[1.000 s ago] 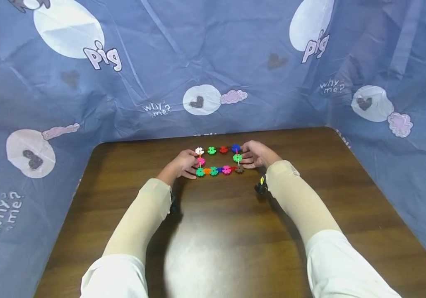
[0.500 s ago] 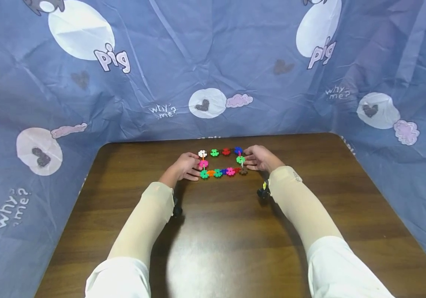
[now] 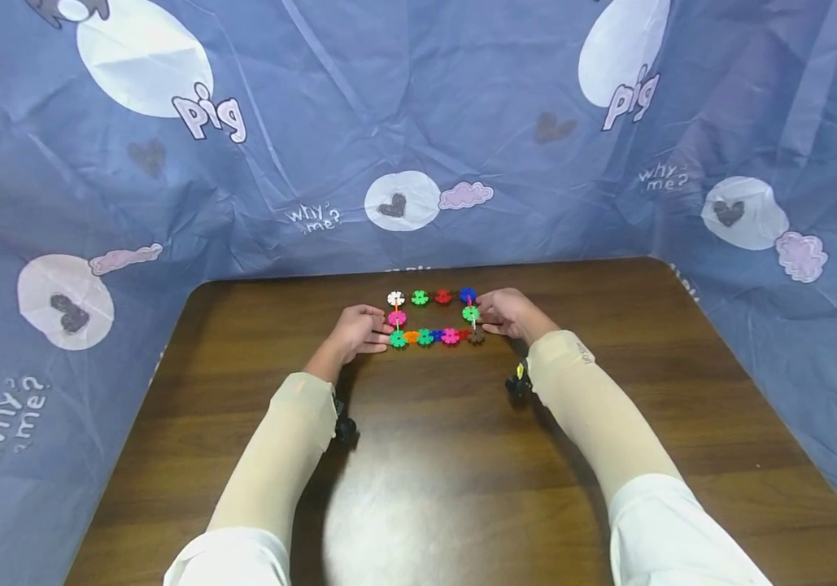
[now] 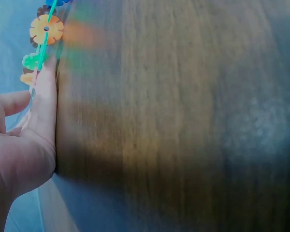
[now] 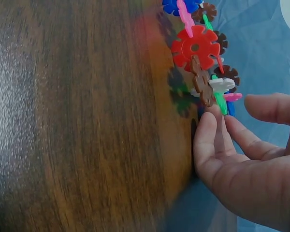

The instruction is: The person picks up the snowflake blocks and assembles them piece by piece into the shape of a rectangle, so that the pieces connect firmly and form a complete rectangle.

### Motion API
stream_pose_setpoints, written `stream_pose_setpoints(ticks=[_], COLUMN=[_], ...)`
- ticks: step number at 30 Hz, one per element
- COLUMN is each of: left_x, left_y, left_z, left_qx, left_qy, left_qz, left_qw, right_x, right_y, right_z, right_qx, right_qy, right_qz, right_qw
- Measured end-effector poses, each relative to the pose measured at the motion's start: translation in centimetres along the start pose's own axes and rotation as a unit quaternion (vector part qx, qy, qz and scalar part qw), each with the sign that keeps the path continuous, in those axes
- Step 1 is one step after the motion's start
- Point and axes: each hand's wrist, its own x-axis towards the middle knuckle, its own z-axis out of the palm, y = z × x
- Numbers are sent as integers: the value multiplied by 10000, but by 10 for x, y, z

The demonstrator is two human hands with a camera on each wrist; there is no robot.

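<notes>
A rectangular ring of interlocking plastic snowflake discs (image 3: 420, 298) lies flat near the table's far edge. White, green, red and blue discs form its far side; green, pink and brown ones, with orange, blue and red connectors, form the near side. My left hand (image 3: 358, 332) rests at the ring's left end, fingers extended toward the pink disc (image 3: 397, 318); in the left wrist view the thumb is apart from the pieces. At the right end, my right hand (image 3: 507, 312) has its fingertips by the brown disc (image 5: 201, 82), thumb held off in the right wrist view.
The brown wooden table (image 3: 418, 488) reaches toward me, with a bright glare patch at the front. A blue printed cloth (image 3: 316, 146) hangs behind and along both sides. Small black wrist cameras (image 3: 345, 428) hang under both forearms.
The left hand has eased slightly left, its thumb and forefinger drawing back from the pink disc. The right hand and the ring stay nearly in place; the head view shifts a little.
</notes>
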Motion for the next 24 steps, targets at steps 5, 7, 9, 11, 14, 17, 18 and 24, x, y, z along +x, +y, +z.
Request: stream_pose_setpoints(ticks=[5, 7, 9, 11, 14, 17, 18, 24], left_x=[-2, -3, -3, -3, -3, -8, -10, -33], left_y=[-2, -2, -2, 0, 0, -3, -4, -4], left_z=[0, 0, 0, 0, -1, -6, -8, -19], left_qx=[12, 48, 70, 61, -27, -95, -61, 1750], left_qy=[42, 65, 51, 39, -18, -140, -187, 295], left_qz=[-59, -68, -37, -4, 32, -6, -1, 1178], left_qw=[10000, 9999, 10000, 10000, 10000, 9999, 9998, 9771], right_x=[1, 1, 1, 0, -1, -7, -10, -38], right_y=[3, 3, 3, 3, 4, 8, 10, 17], right_z=[0, -1, -2, -3, -2, 1, 2, 7], right_qx=[24, 59, 98, 122, 122, -239, -548, -3279], right_qy=[-15, -19, -1, -3, 6, 141, 211, 697], right_qz=[-38, -54, -78, -129, -231, -449, -602, -1995], right_qw=[10000, 10000, 9999, 9998, 9997, 9986, 9965, 9208])
